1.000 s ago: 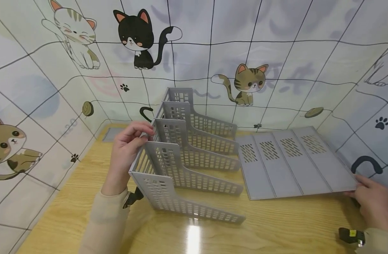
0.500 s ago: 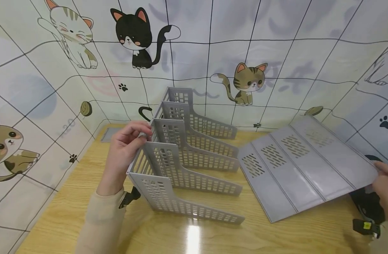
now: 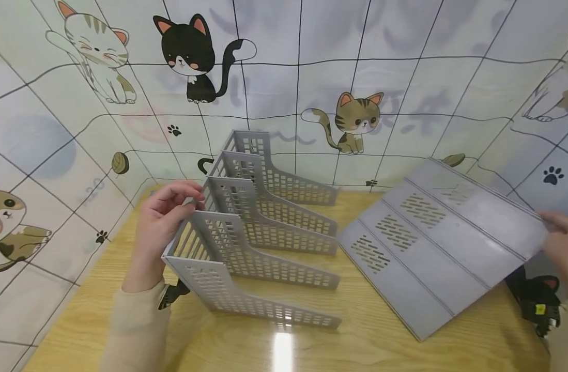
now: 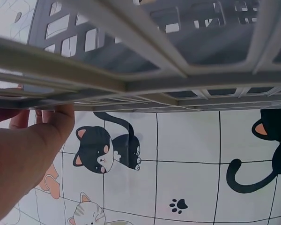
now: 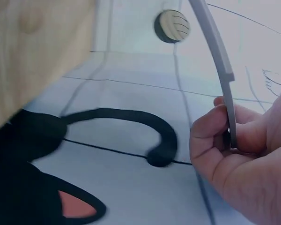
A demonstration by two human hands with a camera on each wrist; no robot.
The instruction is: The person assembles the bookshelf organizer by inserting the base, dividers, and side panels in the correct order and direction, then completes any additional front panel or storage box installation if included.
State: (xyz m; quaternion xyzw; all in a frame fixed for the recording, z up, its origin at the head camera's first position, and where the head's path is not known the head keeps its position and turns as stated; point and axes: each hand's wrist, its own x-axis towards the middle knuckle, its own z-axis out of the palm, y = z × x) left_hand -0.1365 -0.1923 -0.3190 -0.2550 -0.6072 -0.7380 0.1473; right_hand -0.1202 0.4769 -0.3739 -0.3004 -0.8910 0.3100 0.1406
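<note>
A grey plastic file rack (image 3: 284,268) with several perforated dividers stands on the wooden table, its tall back to the left. My left hand (image 3: 160,222) pinches the top edge of that back; the left wrist view shows the fingers (image 4: 61,119) curled over the rack's bar. To the right, a grey slotted panel (image 3: 451,248) with raised ridges is tilted, its right side lifted off the table. My right hand (image 3: 565,248) grips the panel's right corner, and in the right wrist view the thumb and curled fingers (image 5: 210,126) pinch its thin edge (image 5: 220,56).
The wooden table (image 3: 358,346) is backed by a cat-print sheet (image 3: 274,82) that hangs behind it and on both sides. The panel's left corner lies close to the front ends of the rack's dividers.
My right hand has lifted and turned the panel, so its near corner points toward me and its right side is higher. The left hand keeps its hold on the rack.
</note>
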